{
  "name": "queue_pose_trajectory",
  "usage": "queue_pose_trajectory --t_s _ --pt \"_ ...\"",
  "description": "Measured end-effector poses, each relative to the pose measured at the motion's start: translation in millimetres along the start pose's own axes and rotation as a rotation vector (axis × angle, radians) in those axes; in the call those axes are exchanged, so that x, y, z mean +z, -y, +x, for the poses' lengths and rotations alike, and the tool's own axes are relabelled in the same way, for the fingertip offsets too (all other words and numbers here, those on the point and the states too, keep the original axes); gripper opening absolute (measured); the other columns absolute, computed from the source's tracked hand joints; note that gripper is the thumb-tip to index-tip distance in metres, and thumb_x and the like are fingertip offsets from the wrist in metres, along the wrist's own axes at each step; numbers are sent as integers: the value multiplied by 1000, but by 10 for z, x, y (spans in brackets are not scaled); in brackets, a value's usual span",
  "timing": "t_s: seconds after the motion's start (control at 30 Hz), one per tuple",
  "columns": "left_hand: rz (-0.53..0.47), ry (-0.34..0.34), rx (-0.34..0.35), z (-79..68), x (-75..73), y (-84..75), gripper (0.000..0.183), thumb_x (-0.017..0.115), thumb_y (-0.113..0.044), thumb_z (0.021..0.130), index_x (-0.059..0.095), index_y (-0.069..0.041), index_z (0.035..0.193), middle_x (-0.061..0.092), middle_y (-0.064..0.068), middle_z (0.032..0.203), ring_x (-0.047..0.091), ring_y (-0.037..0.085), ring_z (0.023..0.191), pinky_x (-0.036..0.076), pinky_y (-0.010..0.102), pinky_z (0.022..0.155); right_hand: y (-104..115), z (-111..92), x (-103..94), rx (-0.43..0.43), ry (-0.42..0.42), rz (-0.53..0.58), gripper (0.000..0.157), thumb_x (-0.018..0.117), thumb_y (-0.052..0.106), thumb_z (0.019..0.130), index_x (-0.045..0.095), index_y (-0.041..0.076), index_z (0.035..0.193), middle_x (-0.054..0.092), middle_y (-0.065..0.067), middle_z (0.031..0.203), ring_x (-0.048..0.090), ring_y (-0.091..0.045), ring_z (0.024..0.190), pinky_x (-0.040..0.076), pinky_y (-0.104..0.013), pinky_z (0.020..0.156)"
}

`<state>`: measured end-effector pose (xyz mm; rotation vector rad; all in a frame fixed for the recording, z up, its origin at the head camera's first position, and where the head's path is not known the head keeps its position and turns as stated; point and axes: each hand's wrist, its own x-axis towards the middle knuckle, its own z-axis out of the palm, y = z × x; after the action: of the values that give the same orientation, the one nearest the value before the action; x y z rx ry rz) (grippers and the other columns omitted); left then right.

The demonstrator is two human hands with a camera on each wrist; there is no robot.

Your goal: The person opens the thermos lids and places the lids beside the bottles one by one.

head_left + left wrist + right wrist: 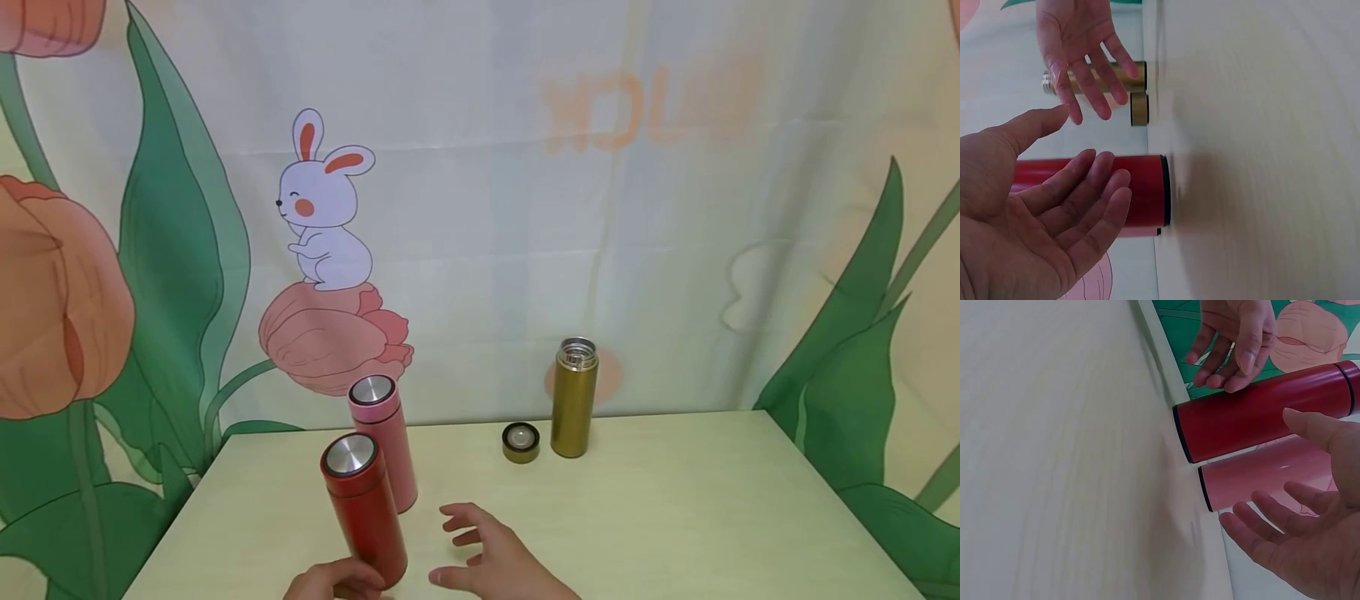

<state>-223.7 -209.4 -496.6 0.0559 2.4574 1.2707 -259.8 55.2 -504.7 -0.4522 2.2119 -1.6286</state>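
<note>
A red thermos [370,517] with a silver-topped lid stands upright near the table's front. Just behind it is a pink thermos [390,446], its lid also on and its lower body partly hidden. My left hand [335,578] is beside the red thermos's lower part, fingers loosely bent; whether the fingertips touch it, I cannot tell. In the left wrist view that hand [1054,219] has its thumb apart from the fingers. To the right of both thermoses, my right hand [498,554] is held with fingers spread and nothing in it.
Farther back on the pale table [675,508] stands a gold thermos [573,408] without its lid, its metal mouth showing. The gold lid [521,442] lies just left of it. A printed curtain [480,208] with a rabbit and tulips hangs behind the table.
</note>
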Motion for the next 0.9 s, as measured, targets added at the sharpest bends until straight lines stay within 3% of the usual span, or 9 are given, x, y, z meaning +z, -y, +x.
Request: queue_pose_trajectory --t_s 0.2,0.37,0.5,0.67,0.77,0.9 --pt "63 -198 -132 25 20 -5 46 89 -46 79 68 -10 98 75 1 96 67 19 86 62 49 86 17 114 108 -14 6 -4 59 85 30 87 57 31 139 65 -1 133 61 -28 124 57 -47 99" --pt "89 -279 -205 66 -35 -12 68 87 -59 73 58 -6 104 67 3 93 62 20 84 60 37 77 18 220 177 32 9 31 58 84 32 87 57 31 139 65 -1 134 61 -27 123 57 -51 99" --pt "88 -315 -201 99 -91 -23 90 87 -68 66 52 -2 116 64 9 100 61 24 89 61 39 78 21 292 241 43 10 59 60 84 31 88 57 29 141 64 -1 136 61 -28 124 58 -54 98" --pt "47 -334 -138 139 -89 -59 115 87 -71 64 43 3 141 61 22 130 64 41 111 61 53 91 17 356 318 3 27 84 57 80 29 91 56 31 143 62 0 140 59 -30 128 57 -54 99" --pt "-2 -325 -102 159 -69 -85 117 86 -67 70 36 2 150 52 28 146 57 50 125 57 58 98 9 395 358 -38 33 84 54 76 28 95 56 33 145 61 1 142 59 -31 130 57 -52 101" --pt "-69 -318 -79 185 -39 -122 111 85 -61 76 34 -1 153 48 28 153 52 55 132 53 61 101 -3 433 408 -86 45 73 55 73 27 97 54 37 147 61 5 144 60 -29 130 58 -45 102"
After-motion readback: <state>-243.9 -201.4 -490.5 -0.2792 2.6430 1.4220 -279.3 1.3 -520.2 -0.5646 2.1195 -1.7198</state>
